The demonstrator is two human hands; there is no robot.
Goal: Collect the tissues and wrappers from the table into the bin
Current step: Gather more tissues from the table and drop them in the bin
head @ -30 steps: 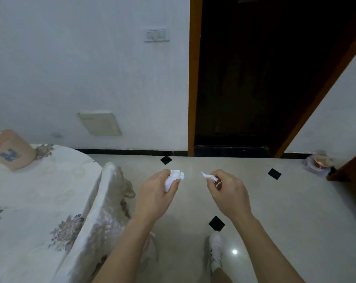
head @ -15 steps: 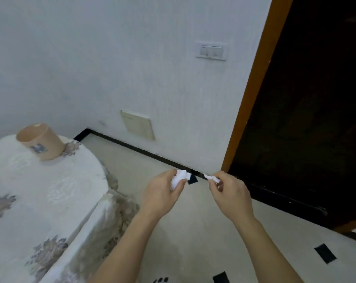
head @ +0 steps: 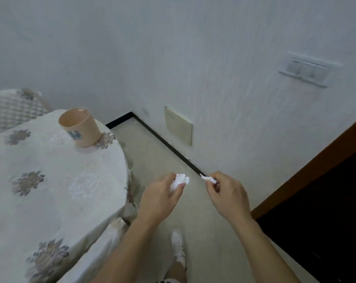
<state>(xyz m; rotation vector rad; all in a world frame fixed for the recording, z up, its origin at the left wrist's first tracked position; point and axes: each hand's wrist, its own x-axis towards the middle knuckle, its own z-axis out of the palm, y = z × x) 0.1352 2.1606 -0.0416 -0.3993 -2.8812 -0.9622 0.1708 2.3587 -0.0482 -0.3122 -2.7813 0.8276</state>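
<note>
My left hand (head: 159, 198) grips a crumpled white tissue (head: 180, 179) that sticks out above its fingers. My right hand (head: 227, 194) pinches a small twisted white wrapper (head: 208, 178) between thumb and fingers. Both hands are held over the floor, to the right of the round table (head: 50, 190) with its flowered white cloth. A beige bin (head: 80, 127) shaped like a cup, with a blue mark on its side, stands upright at the table's far edge.
A quilted chair back (head: 11, 109) shows behind the table at the left. The white wall carries a switch plate (head: 305, 70) and a beige panel (head: 178, 125). A dark doorway (head: 326, 211) with an orange frame lies to the right. My white shoe (head: 178, 245) is on the pale floor.
The view has swung left, bringing the table and the bin further into frame and the doorway off to the right. Both hands hold the same tissue and wrapper as before.
</note>
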